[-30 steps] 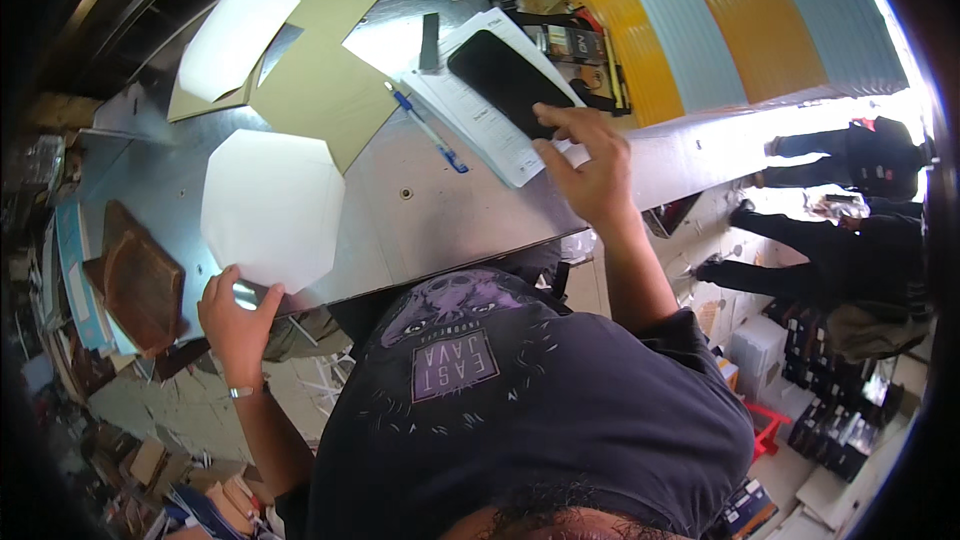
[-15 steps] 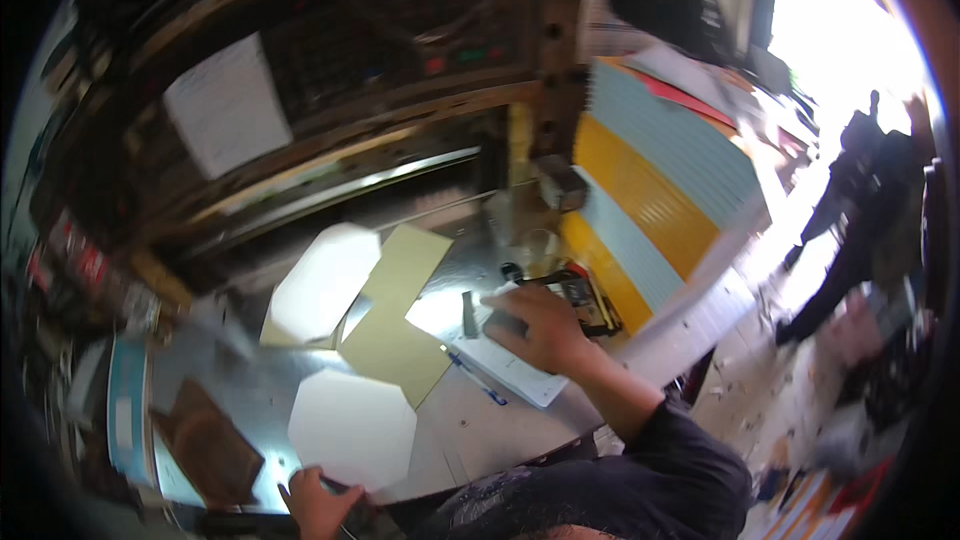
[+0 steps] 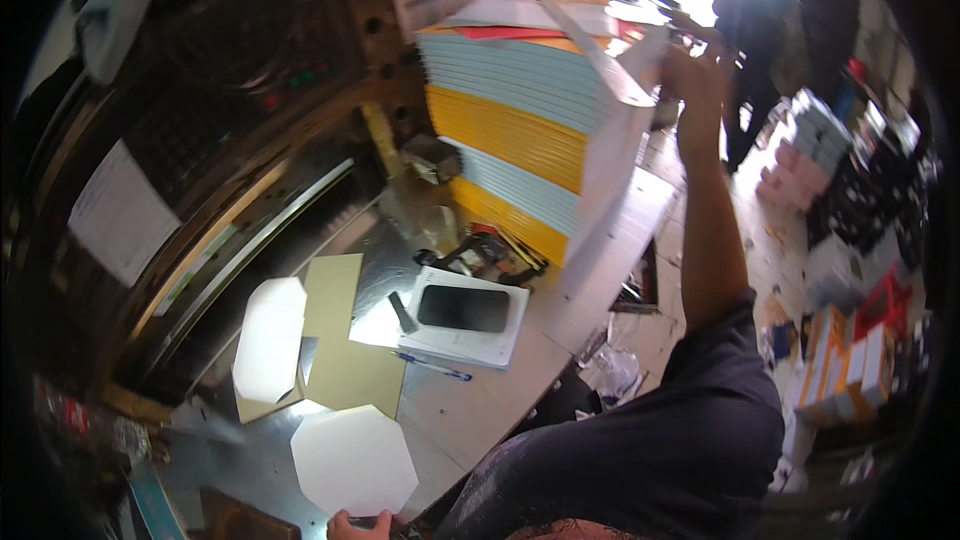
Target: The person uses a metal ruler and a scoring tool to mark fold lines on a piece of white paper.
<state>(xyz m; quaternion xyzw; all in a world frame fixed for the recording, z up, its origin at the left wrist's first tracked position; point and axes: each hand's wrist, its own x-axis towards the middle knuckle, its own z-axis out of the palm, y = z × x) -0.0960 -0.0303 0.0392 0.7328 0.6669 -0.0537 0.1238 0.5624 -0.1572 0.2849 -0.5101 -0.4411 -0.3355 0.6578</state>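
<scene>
My right arm stretches out to the upper right. My right hand is beside loose papers on top of a tall stack of yellow and light blue sheets; its fingers are too blurred and backlit to read. At the bottom, my left hand is at the near edge of a white sheet with cut corners. Its fingers are closed around something small and dark, mostly cut off by the picture's edge. A dark smartphone lies on a white pad of paper, with a short dark bar beside it.
A blue-and-white pen lies by the pad. Another white cut-corner sheet rests on tan card left of it. A black tray of small tools sits against the stack. Boxes stand on the floor at right; people are beyond.
My right hand has left the phone on the pad and swung up and away to the top of the stack. The view has turned right. My left hand stays at the white sheet's edge.
</scene>
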